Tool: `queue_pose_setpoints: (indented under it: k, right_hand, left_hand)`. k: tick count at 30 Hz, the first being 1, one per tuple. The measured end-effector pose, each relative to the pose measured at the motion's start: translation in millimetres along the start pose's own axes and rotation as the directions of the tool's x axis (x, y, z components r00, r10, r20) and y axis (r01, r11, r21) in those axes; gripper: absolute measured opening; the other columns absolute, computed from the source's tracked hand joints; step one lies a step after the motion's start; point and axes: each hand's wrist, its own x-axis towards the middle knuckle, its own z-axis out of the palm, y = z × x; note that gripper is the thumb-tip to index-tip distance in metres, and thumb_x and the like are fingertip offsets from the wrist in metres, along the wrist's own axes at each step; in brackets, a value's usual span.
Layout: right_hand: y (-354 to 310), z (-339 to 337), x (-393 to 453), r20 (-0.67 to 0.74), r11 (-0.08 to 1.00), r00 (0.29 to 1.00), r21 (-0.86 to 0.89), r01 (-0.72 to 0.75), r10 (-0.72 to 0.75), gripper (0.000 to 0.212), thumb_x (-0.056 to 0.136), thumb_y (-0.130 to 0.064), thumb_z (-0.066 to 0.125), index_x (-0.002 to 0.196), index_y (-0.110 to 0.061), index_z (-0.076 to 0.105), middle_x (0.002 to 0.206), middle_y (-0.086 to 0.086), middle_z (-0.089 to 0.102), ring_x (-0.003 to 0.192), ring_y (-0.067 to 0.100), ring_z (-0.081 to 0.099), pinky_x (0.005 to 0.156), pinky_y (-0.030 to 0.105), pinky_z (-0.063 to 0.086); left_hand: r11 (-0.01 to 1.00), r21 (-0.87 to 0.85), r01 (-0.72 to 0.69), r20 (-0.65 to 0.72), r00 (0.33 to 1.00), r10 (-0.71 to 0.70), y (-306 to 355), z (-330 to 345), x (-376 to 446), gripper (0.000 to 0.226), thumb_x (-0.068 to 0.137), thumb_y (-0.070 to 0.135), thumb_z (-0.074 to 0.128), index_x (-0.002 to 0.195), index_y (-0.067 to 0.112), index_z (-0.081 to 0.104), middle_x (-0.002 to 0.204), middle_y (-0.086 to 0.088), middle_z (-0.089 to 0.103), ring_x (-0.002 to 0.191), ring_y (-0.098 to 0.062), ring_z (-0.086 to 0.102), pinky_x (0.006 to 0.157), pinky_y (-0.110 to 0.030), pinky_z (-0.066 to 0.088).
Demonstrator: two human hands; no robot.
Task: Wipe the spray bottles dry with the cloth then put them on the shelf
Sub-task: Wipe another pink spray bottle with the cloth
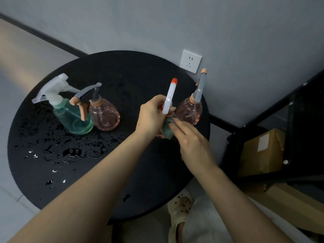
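Note:
My left hand (152, 114) grips a spray bottle with a white head and red nozzle tip (169, 97) above the round black table (87, 172). Its pink body is mostly hidden behind my hands. My right hand (190, 140) presses a green cloth (168, 128) against that bottle's body. A pink bottle with a grey head (190, 109) stands just behind, at the table's right edge. On the left stand a green bottle with a white trigger (73, 118) and a second pink bottle with a grey trigger (104, 114).
Water drops and puddles (70, 153) cover the table's left and middle. A black metal shelf (298, 137) stands at the right with a cardboard box (261, 151) on it. A wall socket (190, 60) sits on the grey wall behind.

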Motion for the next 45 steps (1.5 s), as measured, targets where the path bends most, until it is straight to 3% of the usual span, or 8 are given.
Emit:
queue_pose_setpoints:
  k: [6, 10, 14, 18, 28, 32, 41, 45]
  right_hand:
    - [-8.7, 7.4, -2.5, 0.057, 1.000, 0.998, 0.003, 0.023, -0.024, 0.053, 0.066, 0.012, 0.071, 0.117, 0.000, 0.062, 0.118, 0.015, 0.064, 0.105, 0.031, 0.063, 0.068, 0.040, 0.060]
    - [-18.2, 13.7, -1.7, 0.084, 0.999, 0.995, 0.016, 0.049, -0.050, 0.059, 0.063, 0.014, 0.073, 0.119, 0.000, 0.062, 0.119, 0.016, 0.063, 0.109, 0.032, 0.062, 0.070, 0.043, 0.060]
    - [-28.0, 19.1, 0.5, 0.099, 0.997, 0.993, 0.017, 0.069, -0.071, 0.063, 0.057, 0.017, 0.075, 0.116, 0.000, 0.063, 0.118, 0.017, 0.064, 0.106, 0.033, 0.064, 0.067, 0.044, 0.060]
    - [-37.6, 26.7, 1.9, 0.116, 0.996, 0.989, 0.022, 0.090, -0.092, 0.065, 0.054, 0.019, 0.077, 0.115, 0.000, 0.064, 0.117, 0.015, 0.064, 0.103, 0.030, 0.065, 0.063, 0.042, 0.060]
    - [-57.9, 45.6, -4.1, 0.207, 0.973, 0.952, 0.008, 0.229, -0.225, 0.073, 0.040, 0.018, 0.080, 0.109, -0.001, 0.067, 0.113, 0.014, 0.067, 0.095, 0.028, 0.068, 0.060, 0.033, 0.060]
    - [-60.3, 47.0, -4.5, 0.209, 0.970, 0.948, 0.011, 0.242, -0.239, 0.072, 0.039, 0.016, 0.082, 0.107, -0.002, 0.068, 0.111, 0.013, 0.068, 0.094, 0.026, 0.069, 0.060, 0.031, 0.059]
    - [-67.9, 16.4, 14.6, 0.045, 0.966, 0.984, 0.198, 0.163, -0.175, 0.053, 0.072, 0.015, 0.070, 0.121, -0.004, 0.062, 0.124, 0.010, 0.063, 0.108, 0.025, 0.063, 0.092, 0.039, 0.051]
    - [-84.8, -8.0, 27.3, -0.124, 0.943, 0.970, 0.238, 0.233, -0.208, 0.046, 0.080, 0.013, 0.062, 0.124, -0.001, 0.059, 0.126, 0.013, 0.060, 0.115, 0.023, 0.059, 0.101, 0.030, 0.044]
  left_hand:
    - [0.999, 0.054, 0.010, 0.059, 0.998, -0.013, 1.9, -6.1, -4.8, 0.010, 0.085, 0.014, 0.066, 0.095, 0.015, 0.064, 0.088, 0.002, 0.068, 0.085, -0.011, 0.064, 0.072, -0.018, 0.053]
    - [0.967, 0.247, -0.056, 0.180, 0.984, 0.011, -2.0, -29.9, -15.8, 0.043, 0.086, 0.011, 0.063, 0.126, 0.023, 0.054, 0.120, 0.000, 0.062, 0.111, -0.014, 0.057, 0.090, -0.021, 0.046]
    - [0.759, 0.617, -0.208, -0.001, 0.964, 0.265, -12.1, -80.0, -24.3, 0.052, 0.080, 0.003, 0.067, 0.130, 0.012, 0.054, 0.137, -0.012, 0.053, 0.134, -0.031, 0.039, 0.109, -0.045, 0.032]
    - [0.616, 0.784, -0.078, -0.188, 0.916, 0.355, -29.7, -131.1, -16.0, 0.049, 0.080, 0.003, 0.064, 0.128, 0.008, 0.054, 0.140, -0.022, 0.045, 0.130, -0.043, 0.039, 0.101, -0.058, 0.037]
    - [0.983, 0.111, 0.143, -0.429, 0.899, -0.083, -44.5, -147.6, -5.1, 0.021, 0.081, 0.021, 0.073, 0.101, 0.019, 0.067, 0.082, 0.016, 0.061, 0.071, 0.008, 0.056, 0.064, -0.001, 0.040]
    - [0.991, -0.049, 0.121, -0.437, 0.890, -0.130, -49.0, -145.8, -7.3, 0.014, 0.079, 0.023, 0.074, 0.091, 0.020, 0.067, 0.075, 0.017, 0.061, 0.064, 0.016, 0.056, 0.061, -0.003, 0.041]
    - [0.957, -0.285, 0.058, -0.445, 0.876, -0.186, -33.2, -158.2, -20.0, 0.015, 0.082, 0.018, 0.071, 0.074, 0.013, 0.059, 0.083, -0.011, 0.062, 0.082, -0.024, 0.063, 0.084, -0.041, 0.053]
    - [0.927, -0.371, 0.059, -0.342, 0.919, -0.195, -18.7, -156.4, -34.2, 0.015, 0.086, 0.017, 0.066, 0.090, 0.004, 0.060, 0.093, -0.021, 0.062, 0.085, -0.029, 0.065, 0.071, -0.028, 0.057]
